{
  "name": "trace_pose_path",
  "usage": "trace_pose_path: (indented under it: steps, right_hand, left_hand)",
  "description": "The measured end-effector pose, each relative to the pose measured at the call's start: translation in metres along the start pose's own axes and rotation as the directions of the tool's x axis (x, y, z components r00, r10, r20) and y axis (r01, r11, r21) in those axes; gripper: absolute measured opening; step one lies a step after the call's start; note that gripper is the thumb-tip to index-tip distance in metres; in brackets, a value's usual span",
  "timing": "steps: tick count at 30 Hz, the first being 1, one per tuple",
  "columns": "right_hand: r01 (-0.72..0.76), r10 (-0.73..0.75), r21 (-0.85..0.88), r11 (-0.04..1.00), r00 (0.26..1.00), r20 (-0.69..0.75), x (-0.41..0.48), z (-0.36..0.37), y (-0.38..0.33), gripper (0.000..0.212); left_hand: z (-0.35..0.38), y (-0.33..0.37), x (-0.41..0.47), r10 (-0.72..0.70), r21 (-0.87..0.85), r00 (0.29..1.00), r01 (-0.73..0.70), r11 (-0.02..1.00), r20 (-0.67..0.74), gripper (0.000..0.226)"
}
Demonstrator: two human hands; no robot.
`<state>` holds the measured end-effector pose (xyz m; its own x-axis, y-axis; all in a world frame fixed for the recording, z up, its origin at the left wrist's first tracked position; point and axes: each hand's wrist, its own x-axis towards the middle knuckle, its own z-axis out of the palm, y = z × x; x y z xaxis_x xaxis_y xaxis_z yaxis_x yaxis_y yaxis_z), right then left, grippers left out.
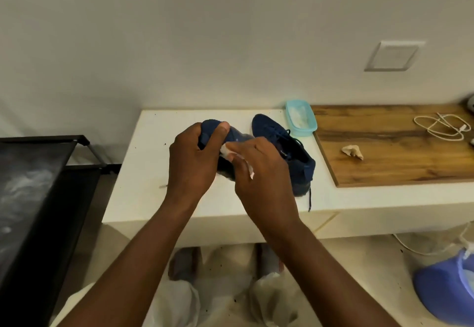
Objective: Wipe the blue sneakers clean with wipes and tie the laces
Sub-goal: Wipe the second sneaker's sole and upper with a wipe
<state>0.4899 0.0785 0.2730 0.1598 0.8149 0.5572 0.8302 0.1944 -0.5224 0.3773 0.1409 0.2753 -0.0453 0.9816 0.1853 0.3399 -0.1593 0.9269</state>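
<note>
Head view shows us one open container: a pale blue tub (301, 117) at 1 o'clock from our hands, on the white counter (143, 172), holding white sheets that look like wipes. A purple bin (441, 290) stands on the floor at 4 o'clock; we cannot tell what is in it.

We hold one blue sneaker (213, 129) above the counter, mid-frame. Its long axis runs roughly 12 to 6, with a rounded knit end at 12; toe or heel, we cannot tell. Our left hand (192, 157) grips that upper end, fingers curled round it. Our right hand (261, 170) pinches a white wipe (227, 151) against the sneaker's side, fingers close together.

A second sneaker (284, 147) lies on the counter just at 3 o'clock of our hands, toe toward 11, heel toward 5, with one loose lace (310, 198) hanging over the front edge. On the wooden board (384, 170) lies a crumpled wipe (353, 151).
</note>
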Motion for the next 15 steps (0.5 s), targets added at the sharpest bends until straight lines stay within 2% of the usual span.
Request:
trace_pose_path:
  steps: [2, 4, 7, 8, 10, 12, 15]
  right_hand:
    - [-0.002, 0.001, -0.024, 1.0, 1.0, -0.03, 0.016, 0.001, 0.005, 0.02]
    - [-0.091, 0.09, -0.008, 0.996, 0.995, -0.052, 0.041, 0.003, 0.016, 0.022]
    - [-0.225, 0.224, -0.031, 0.974, 0.974, -0.007, 0.073, 0.015, 0.027, 0.028]
    - [-0.204, 0.204, -0.075, 0.976, 0.979, -0.005, 0.074, 0.02, 0.026, 0.033]
    - [-0.078, 0.071, -0.148, 0.986, 0.996, -0.048, 0.058, 0.027, 0.02, 0.036]
    - [0.038, -0.049, -0.1, 0.994, 0.993, -0.112, 0.029, 0.028, 0.024, 0.026]
    - [0.155, -0.168, -0.106, 0.982, 0.977, -0.134, 0.008, 0.033, 0.046, 0.044]
  left_hand:
    - [0.003, 0.002, 0.009, -0.047, -0.11, 0.999, 0.049, 0.993, 0.014, 0.03]
    - [0.008, 0.001, 0.016, -0.065, -0.186, 0.997, 0.07, 0.98, 0.032, 0.027]
    - [0.013, -0.004, 0.022, -0.03, -0.186, 1.0, 0.029, 0.982, 0.001, 0.022]
    - [0.014, -0.006, 0.024, -0.02, -0.2, 1.0, 0.018, 0.98, -0.007, 0.021]
    - [0.015, -0.01, 0.028, -0.033, -0.242, 0.999, 0.031, 0.97, -0.003, 0.018]
    - [0.015, -0.01, 0.032, -0.039, -0.253, 0.999, 0.037, 0.967, -0.002, 0.015]
    - [0.017, -0.009, 0.038, -0.043, -0.296, 0.999, 0.035, 0.954, -0.02, 0.014]
